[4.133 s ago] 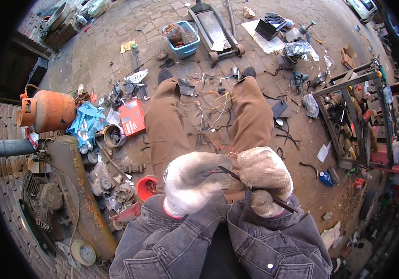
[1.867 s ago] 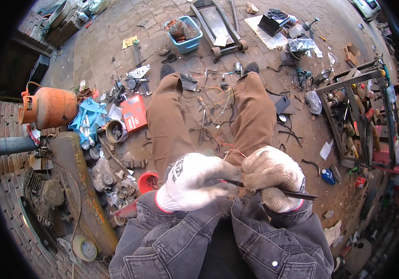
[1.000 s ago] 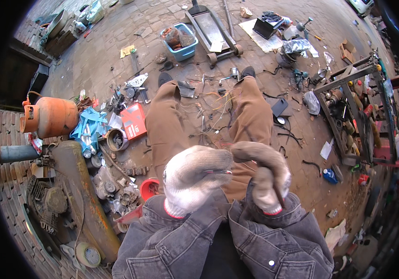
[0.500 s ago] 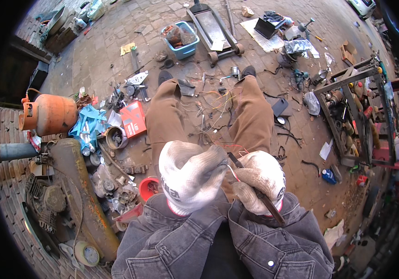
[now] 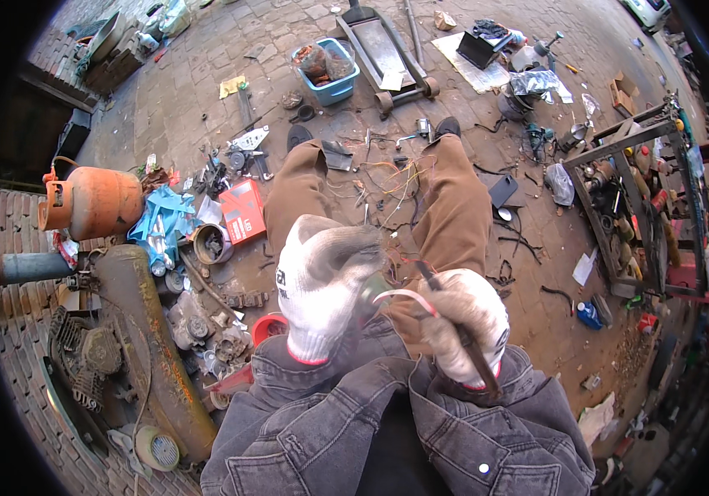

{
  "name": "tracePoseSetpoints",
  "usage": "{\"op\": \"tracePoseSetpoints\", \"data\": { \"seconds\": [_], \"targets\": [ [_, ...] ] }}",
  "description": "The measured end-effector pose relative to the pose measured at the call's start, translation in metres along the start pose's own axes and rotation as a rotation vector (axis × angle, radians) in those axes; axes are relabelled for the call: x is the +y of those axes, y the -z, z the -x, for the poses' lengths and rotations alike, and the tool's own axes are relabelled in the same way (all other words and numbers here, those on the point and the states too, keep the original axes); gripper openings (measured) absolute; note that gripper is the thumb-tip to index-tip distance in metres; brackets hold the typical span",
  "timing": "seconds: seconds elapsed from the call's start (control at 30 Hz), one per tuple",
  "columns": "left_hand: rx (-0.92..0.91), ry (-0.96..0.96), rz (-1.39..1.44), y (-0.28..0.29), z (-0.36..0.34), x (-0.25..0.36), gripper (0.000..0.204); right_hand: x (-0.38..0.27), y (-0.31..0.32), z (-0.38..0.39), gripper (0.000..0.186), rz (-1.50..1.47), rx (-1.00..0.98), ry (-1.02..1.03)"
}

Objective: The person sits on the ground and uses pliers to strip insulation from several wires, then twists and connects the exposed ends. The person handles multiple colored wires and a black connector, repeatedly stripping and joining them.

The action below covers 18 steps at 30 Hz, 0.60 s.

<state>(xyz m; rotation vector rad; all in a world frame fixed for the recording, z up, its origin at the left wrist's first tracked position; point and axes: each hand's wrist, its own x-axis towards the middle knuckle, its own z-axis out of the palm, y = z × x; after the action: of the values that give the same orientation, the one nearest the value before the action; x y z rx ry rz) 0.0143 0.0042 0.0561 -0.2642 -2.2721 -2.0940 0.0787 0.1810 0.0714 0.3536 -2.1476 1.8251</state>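
Both my hands wear white knitted gloves and hover over my lap. My right hand (image 5: 472, 318) is closed around a long, thin dark tool (image 5: 478, 364), which slants out past both ends of the fist. A thin curved strip (image 5: 404, 293), white with a red end, runs from the fingers of that hand toward the left. My left hand (image 5: 321, 277) has its fingers curled and smeared by motion. Beneath its fingertips, at the strip's other end, is a blurred greenish patch; what the fingers hold cannot be made out.
Between my feet lie tangled coloured wires (image 5: 396, 178). To the left are a red box (image 5: 242, 212), an orange gas cylinder (image 5: 98, 202) and a red bucket (image 5: 268, 325). Ahead stand a blue basin (image 5: 334, 89) and a floor jack (image 5: 383, 54). A metal frame rack (image 5: 619, 157) is at right.
My left hand has lifted and drawn slightly away from the right one, and more of the curved strip shows between them. The right hand keeps its grip on the dark tool.
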Motion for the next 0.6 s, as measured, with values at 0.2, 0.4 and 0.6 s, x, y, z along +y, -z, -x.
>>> {"op": "tracePoseSetpoints", "data": {
  "seconds": [0.2,0.4,0.6],
  "targets": [
    [-0.225,-0.072,-0.09,-0.004,-0.003,0.006,0.024,-0.007,0.0,0.006,0.025,-0.045,0.278,-0.28],
    [-0.307,-0.17,-0.281,-0.004,-0.004,0.009,0.029,0.004,0.002,0.004,0.033,0.008,0.108,-0.357],
    [-0.454,-0.483,-0.401,-0.002,-0.016,0.005,0.04,0.005,0.007,0.002,0.028,-0.143,0.163,-0.354]
  ]
}}
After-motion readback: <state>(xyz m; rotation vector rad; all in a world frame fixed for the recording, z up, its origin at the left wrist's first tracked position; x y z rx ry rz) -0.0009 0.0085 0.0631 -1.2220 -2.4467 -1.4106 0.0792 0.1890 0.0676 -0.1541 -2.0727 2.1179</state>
